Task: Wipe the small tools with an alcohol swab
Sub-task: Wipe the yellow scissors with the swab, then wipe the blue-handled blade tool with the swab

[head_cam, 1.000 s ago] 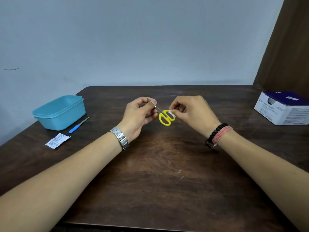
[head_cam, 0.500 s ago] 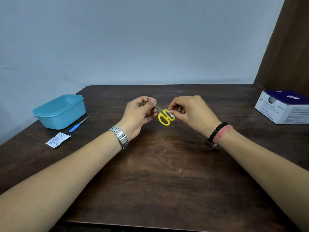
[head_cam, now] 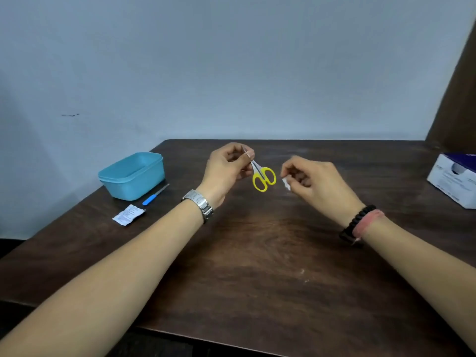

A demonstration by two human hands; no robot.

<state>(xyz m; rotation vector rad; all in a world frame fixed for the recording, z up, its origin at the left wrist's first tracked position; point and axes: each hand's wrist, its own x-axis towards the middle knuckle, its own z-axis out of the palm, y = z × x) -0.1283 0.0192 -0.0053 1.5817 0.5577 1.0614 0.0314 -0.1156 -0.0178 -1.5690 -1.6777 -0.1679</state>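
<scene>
The small scissors (head_cam: pixel 260 173) are held up above the table (head_cam: pixel 257 253) by the blades, pinched in the curled fingers of the left hand (head_cam: pixel 226 171), with the yellow handle loops hanging free. Just beside them, but not touching, a white alcohol swab (head_cam: pixel 286 183) is pinched in the fingertips of the right hand (head_cam: pixel 314 184), which is curled around it. By the look of it, the wiping of the scissors is in hand, and a gap is open between swab and tool. The next move would seem to call for the swab to be brought onto the loops or blades (sharp tips near the left fingers, so care is wanted). Further left, a blue-handled tool (head_cam: pixel 154 195) is lying on the table beside a blue tub (head_cam: pixel 132 175), with a torn sachet (head_cam: pixel 128 215) in front. A white box (head_cam: pixel 453 180) is seen far right. Nothing is placed between the hands.
</scene>
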